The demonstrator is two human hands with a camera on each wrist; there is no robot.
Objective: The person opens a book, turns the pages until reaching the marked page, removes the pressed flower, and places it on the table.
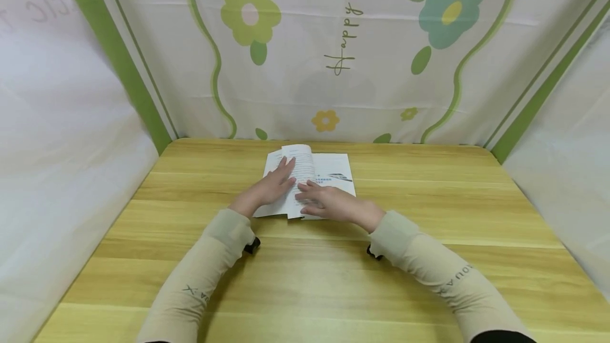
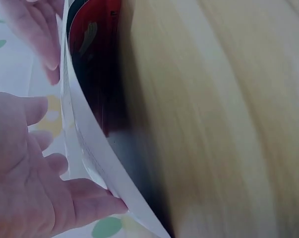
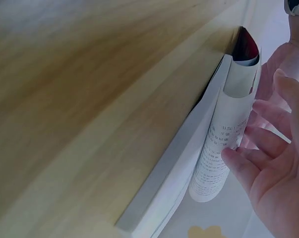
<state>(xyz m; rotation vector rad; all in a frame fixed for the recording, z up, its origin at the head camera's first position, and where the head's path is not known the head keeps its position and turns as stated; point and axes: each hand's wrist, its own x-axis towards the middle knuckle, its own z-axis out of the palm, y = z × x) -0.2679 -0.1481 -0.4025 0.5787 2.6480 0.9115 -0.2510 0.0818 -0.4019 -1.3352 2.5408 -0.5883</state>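
Observation:
An open book [image 1: 335, 165] with printed white pages lies near the far edge of the table. A page or thin group of pages [image 1: 301, 160] stands up and curves over at its middle. My left hand [image 1: 275, 183] rests on the left side with fingers extended, and its thumb touches the paper's edge in the left wrist view. My right hand [image 1: 335, 204] is at the near right of the curved page, fingers loosely bent. In the right wrist view its fingertips [image 3: 232, 156] touch the printed curved page [image 3: 213, 163]. A dark and red cover [image 2: 97, 44] shows underneath.
The wooden table [image 1: 305, 285] spreads around the book. A white cloth wall with flowers [image 1: 295, 83] rises right behind the table's far edge, and cloth walls [image 1: 62, 136] flank both sides.

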